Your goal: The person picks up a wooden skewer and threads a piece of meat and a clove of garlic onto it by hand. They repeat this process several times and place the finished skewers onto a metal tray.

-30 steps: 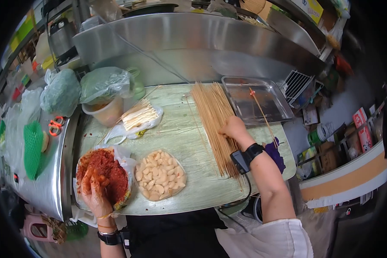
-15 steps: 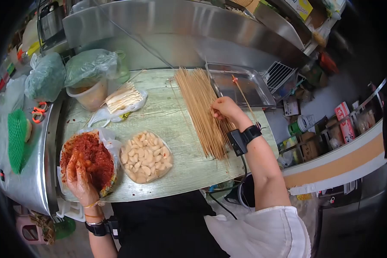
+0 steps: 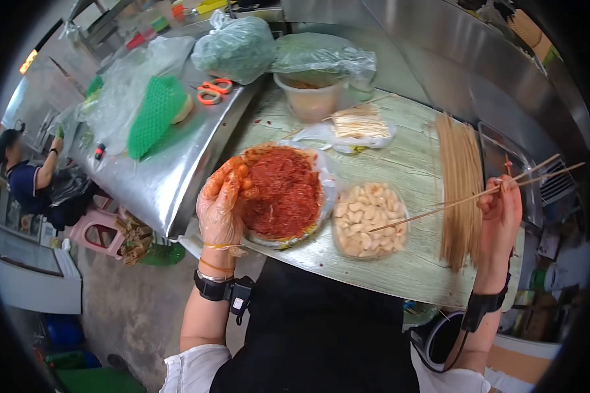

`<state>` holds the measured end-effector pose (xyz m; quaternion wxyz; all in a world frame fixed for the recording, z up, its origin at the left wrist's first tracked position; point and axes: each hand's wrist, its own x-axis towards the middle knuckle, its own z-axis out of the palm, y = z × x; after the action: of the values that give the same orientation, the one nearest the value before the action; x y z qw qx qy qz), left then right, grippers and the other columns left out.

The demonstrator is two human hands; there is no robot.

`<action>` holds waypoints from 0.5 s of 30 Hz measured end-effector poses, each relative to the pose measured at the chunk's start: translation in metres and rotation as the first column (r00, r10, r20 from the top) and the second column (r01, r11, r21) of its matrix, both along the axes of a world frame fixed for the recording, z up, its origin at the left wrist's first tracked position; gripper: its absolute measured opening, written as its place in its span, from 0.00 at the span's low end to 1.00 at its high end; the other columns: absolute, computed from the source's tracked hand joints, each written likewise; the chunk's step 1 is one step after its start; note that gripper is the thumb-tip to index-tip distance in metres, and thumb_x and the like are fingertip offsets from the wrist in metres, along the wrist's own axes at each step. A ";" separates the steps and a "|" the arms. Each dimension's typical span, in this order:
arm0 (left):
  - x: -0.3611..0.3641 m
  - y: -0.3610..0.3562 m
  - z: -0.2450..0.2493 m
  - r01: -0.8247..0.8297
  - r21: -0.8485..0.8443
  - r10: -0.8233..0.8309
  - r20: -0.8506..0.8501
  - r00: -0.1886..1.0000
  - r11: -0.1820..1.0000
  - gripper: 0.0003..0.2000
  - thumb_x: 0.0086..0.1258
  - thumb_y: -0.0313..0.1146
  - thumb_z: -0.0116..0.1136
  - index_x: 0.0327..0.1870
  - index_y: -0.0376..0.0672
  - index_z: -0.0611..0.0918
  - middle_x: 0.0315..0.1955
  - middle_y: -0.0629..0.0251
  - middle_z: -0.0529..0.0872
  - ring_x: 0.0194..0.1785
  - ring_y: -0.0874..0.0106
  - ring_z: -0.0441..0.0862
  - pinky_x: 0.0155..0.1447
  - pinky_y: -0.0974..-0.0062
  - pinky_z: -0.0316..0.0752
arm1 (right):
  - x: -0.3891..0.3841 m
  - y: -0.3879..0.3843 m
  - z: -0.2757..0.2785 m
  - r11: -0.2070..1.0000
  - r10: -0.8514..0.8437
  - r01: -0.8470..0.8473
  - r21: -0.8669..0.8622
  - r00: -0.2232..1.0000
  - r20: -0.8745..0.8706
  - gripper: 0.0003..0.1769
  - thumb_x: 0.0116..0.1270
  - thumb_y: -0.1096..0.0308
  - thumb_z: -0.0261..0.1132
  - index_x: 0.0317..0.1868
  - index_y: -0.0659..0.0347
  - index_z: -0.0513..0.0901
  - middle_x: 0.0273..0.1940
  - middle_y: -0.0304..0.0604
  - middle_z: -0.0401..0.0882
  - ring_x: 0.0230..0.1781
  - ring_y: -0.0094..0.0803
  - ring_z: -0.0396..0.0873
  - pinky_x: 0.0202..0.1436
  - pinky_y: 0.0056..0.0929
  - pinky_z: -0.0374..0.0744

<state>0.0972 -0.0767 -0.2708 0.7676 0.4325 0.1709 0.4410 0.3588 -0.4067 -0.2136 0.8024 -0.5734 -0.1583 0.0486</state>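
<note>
My left hand [image 3: 219, 206], in a clear plastic glove smeared red, is at the left rim of a bag-lined bowl of coarse red paste [image 3: 285, 190]. Its fingers are bunched together, and I cannot make out what is inside them. On the right, my bare right hand [image 3: 503, 206] grips thin bamboo skewers [image 3: 432, 212]; two show, crossing near the fingers, one reaching left over a clear container of peeled garlic cloves [image 3: 368, 213]. Just left of that hand lies a thick bundle of bamboo skewers [image 3: 457, 177] on the table.
Behind the garlic, pale thin strands [image 3: 359, 123] lie on a plastic bag beside a white tub [image 3: 310, 101]. A metal tray [image 3: 495, 141] stands behind my right hand. Orange scissors [image 3: 211, 90] and green netting [image 3: 154, 118] rest on the steel counter. Another person [image 3: 36, 170] is far left.
My view has turned left. My right hand has lifted from the skewer bundle and now holds skewers. My left hand has moved from the paste to the bowl's left rim, fingers bunched.
</note>
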 end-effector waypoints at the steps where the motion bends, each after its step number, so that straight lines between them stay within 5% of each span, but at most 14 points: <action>1: -0.003 0.000 0.006 -0.019 0.052 0.022 -0.072 0.997 0.998 0.17 0.68 0.28 0.58 0.56 0.30 0.74 0.44 0.59 0.82 0.39 0.73 0.80 0.42 0.76 0.78 | -0.011 0.008 -0.001 1.000 -0.010 0.011 -0.005 0.996 0.094 0.09 0.72 0.66 0.57 0.47 0.62 0.76 0.38 0.40 0.78 0.27 0.23 0.79 0.31 0.20 0.79; 5: -0.016 0.009 0.001 0.006 0.253 0.076 -0.313 0.947 0.967 0.16 0.66 0.26 0.59 0.53 0.29 0.77 0.43 0.59 0.84 0.41 0.74 0.82 0.45 0.78 0.78 | -0.051 0.044 -0.013 0.977 0.164 -0.127 -0.170 0.960 0.227 0.08 0.72 0.71 0.55 0.45 0.66 0.74 0.38 0.43 0.75 0.30 0.27 0.79 0.36 0.24 0.81; 10: -0.026 0.008 0.007 0.171 0.489 0.194 -0.609 0.769 0.855 0.09 0.65 0.21 0.57 0.45 0.29 0.82 0.41 0.62 0.84 0.40 0.78 0.80 0.45 0.81 0.76 | -0.076 0.064 -0.023 0.955 0.283 -0.256 -0.152 0.938 0.198 0.05 0.71 0.74 0.55 0.44 0.67 0.74 0.40 0.43 0.72 0.32 0.27 0.79 0.37 0.22 0.80; 12: -0.029 0.014 0.005 0.196 0.518 0.232 -0.648 0.726 0.833 0.09 0.60 0.21 0.59 0.41 0.33 0.84 0.38 0.60 0.86 0.37 0.74 0.82 0.44 0.78 0.77 | -0.079 0.064 -0.026 0.869 0.463 -0.406 -0.282 0.869 0.175 0.04 0.69 0.76 0.56 0.42 0.67 0.76 0.39 0.43 0.72 0.31 0.26 0.79 0.36 0.21 0.78; 14: -0.030 0.020 0.005 0.459 0.808 0.495 -0.590 0.638 0.370 0.09 0.55 0.22 0.61 0.38 0.36 0.85 0.34 0.57 0.86 0.36 0.67 0.83 0.44 0.73 0.77 | -0.083 0.062 -0.032 0.853 0.482 -0.419 -0.313 0.861 0.163 0.04 0.68 0.77 0.56 0.41 0.67 0.76 0.39 0.43 0.72 0.31 0.26 0.79 0.36 0.21 0.77; 15: -0.029 0.016 0.006 0.524 0.766 0.542 -0.637 0.548 0.372 0.09 0.52 0.26 0.64 0.35 0.40 0.85 0.29 0.56 0.85 0.35 0.59 0.82 0.42 0.67 0.77 | -0.084 0.061 -0.035 0.835 0.501 -0.430 -0.345 0.852 0.151 0.04 0.67 0.77 0.57 0.40 0.67 0.76 0.38 0.43 0.72 0.30 0.26 0.78 0.36 0.21 0.77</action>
<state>0.0684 -0.0605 -0.2647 0.1941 0.9320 0.2367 0.1943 0.2743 -0.3454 -0.2489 0.6455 -0.6330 -0.3782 0.1989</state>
